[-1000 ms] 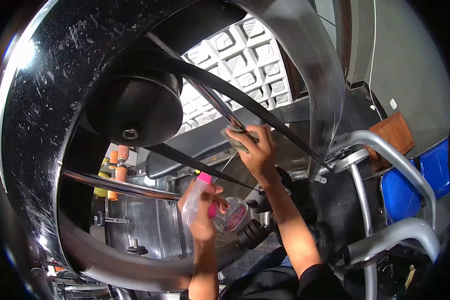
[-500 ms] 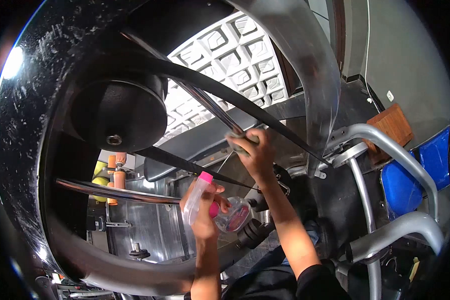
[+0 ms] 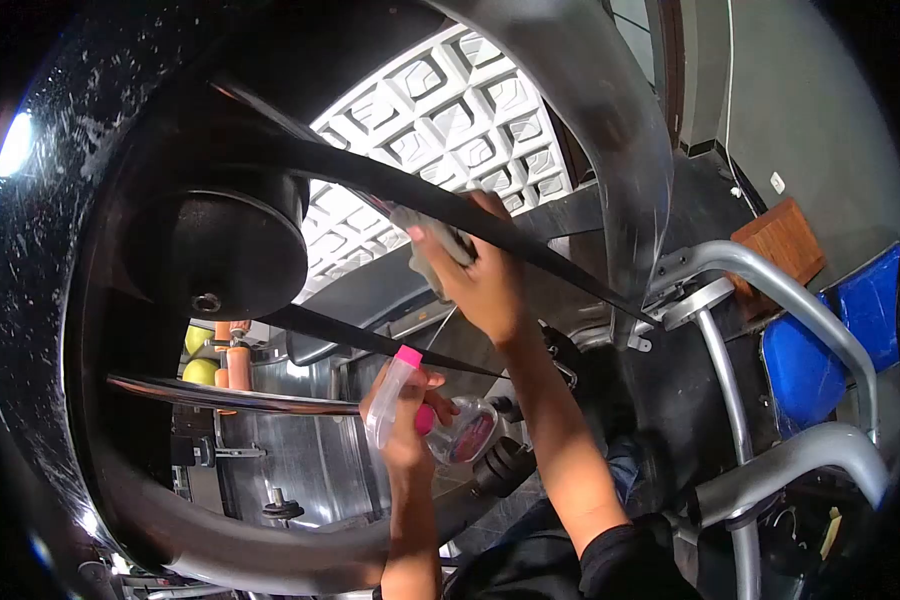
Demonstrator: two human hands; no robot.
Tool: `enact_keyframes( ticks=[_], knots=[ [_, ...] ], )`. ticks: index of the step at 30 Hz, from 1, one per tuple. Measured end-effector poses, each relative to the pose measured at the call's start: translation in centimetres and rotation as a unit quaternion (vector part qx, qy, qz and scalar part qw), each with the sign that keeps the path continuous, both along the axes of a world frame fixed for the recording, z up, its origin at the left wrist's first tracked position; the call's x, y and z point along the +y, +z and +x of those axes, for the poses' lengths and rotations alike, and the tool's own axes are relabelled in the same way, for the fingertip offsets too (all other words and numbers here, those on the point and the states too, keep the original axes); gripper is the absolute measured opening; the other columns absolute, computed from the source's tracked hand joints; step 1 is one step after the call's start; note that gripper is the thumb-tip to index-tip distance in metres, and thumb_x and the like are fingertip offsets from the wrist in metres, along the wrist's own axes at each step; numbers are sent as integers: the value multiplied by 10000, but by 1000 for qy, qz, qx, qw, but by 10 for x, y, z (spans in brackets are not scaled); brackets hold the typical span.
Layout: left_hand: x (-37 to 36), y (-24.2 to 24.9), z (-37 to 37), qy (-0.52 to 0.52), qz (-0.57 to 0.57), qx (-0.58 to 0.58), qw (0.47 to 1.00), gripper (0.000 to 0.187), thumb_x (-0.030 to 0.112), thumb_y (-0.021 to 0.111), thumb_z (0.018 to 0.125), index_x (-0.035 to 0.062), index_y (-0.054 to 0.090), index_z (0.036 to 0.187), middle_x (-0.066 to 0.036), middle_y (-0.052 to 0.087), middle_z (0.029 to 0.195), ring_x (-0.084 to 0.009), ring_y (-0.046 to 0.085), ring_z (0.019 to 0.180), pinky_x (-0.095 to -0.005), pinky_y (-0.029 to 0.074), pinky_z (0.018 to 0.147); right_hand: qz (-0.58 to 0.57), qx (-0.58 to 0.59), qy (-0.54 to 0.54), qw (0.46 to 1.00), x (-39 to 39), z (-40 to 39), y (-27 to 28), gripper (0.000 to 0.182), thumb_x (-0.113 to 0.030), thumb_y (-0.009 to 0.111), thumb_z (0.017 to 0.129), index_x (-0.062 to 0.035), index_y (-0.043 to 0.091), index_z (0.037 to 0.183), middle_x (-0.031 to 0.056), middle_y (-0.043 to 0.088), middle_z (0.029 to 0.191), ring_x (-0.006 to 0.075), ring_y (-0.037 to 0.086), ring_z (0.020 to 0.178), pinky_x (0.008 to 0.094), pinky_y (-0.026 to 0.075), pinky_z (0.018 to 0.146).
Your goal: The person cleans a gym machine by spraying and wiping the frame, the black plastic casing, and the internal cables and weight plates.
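Note:
My left hand (image 3: 407,415) is wrapped round a clear spray bottle (image 3: 467,432) with a pink nozzle, near the end of the lower chrome rod (image 3: 240,398). Higher up, my right hand (image 3: 480,275) grips a greyish cloth (image 3: 432,262). The cloth lies against the upper chrome rod, beside the black belt (image 3: 370,175), which hides part of my fingers. To the left of both hands is a black round pulley (image 3: 215,250) inside the dark machine frame (image 3: 270,560).
Grey metal tubes (image 3: 800,285) curve on the right, by a blue seat (image 3: 802,375) and a brown wooden box (image 3: 780,255). A white patterned panel (image 3: 450,120) stands behind the machine. Yellow-green balls (image 3: 198,373) and a small weight (image 3: 282,508) show at the lower left.
My right hand has moved up and left along the upper rod with the cloth, reaching the belt. My left hand keeps its hold on the bottle. The view has shifted slightly.

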State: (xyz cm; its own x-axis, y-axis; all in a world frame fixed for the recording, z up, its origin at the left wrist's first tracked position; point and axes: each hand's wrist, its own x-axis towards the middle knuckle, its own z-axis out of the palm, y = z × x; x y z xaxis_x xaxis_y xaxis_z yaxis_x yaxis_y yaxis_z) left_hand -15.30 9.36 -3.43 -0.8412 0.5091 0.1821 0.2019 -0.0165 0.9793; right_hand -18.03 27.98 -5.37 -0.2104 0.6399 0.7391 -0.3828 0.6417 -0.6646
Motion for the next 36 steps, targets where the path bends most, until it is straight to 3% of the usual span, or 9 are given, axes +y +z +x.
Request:
enact_keyframes(
  ticks=[5,7,9,11,17,19,23,26,36],
  knots=[
    [3,1,1,7,6,-9,1000,367,339,608,924,-24,588,872,-125,613,797,-170,562,512,-332,509,541,-136,9,171,976,5,-2,-52,202,-129,667,878,-71,683,1070,134,675,1003,321,640,907,406,493,810],
    [3,-3,0,7,1,-17,1000,362,335,609,922,-23,590,875,-123,613,793,-167,564,516,-332,510,547,26,-77,11,997,5,-4,-120,220,-146,607,927,28,650,1053,143,662,942,273,645,930,349,480,840],
    [5,-4,1,6,-2,-25,1000,356,332,610,921,-21,592,879,-120,614,789,-164,565,521,-332,510,552,-170,-143,110,969,1,7,-163,211,-142,576,935,29,645,1038,146,659,942,267,645,914,354,478,841],
    [8,-2,3,10,-7,-29,1000,356,334,616,919,-19,594,881,-116,613,781,-156,561,527,-332,510,554,-200,-194,139,950,8,9,-182,204,-146,561,941,19,646,1026,142,657,945,260,644,906,356,476,842],
    [7,-4,1,9,-18,-43,999,349,334,613,926,-12,596,881,-108,614,762,-152,557,530,-328,509,561,-210,-343,227,887,32,-9,-107,216,-158,485,967,-11,641,992,117,647,860,250,637,875,366,474,834],
    [8,-7,0,7,-23,-38,999,348,333,608,929,-12,596,881,-107,611,745,-152,554,525,-325,507,567,111,-81,4,990,31,-23,-97,241,-159,608,906,-63,641,1125,136,666,963,304,638,916,388,489,821],
    [9,-12,-2,17,-41,-44,998,364,349,601,937,-10,596,876,-92,590,658,-148,551,515,-317,504,588,-6,-62,127,990,16,-6,-23,241,-99,638,865,-58,639,1102,129,650,964,327,621,897,407,495,810],
    [12,-10,-3,33,-51,-52,997,379,365,611,933,-9,598,873,-81,575,605,-150,558,513,-309,489,590,-22,-4,-44,999,-16,1,-40,250,-115,595,899,-28,612,1133,162,638,986,383,611,887,448,495,804],
    [1,-33,6,20,-122,-66,990,406,403,603,929,4,620,858,-71,581,570,-142,582,525,-281,432,565,-196,-284,-93,934,-44,16,-246,276,-136,537,939,-31,577,1191,186,593,1116,407,558,1015,488,459,879]
  ],
)
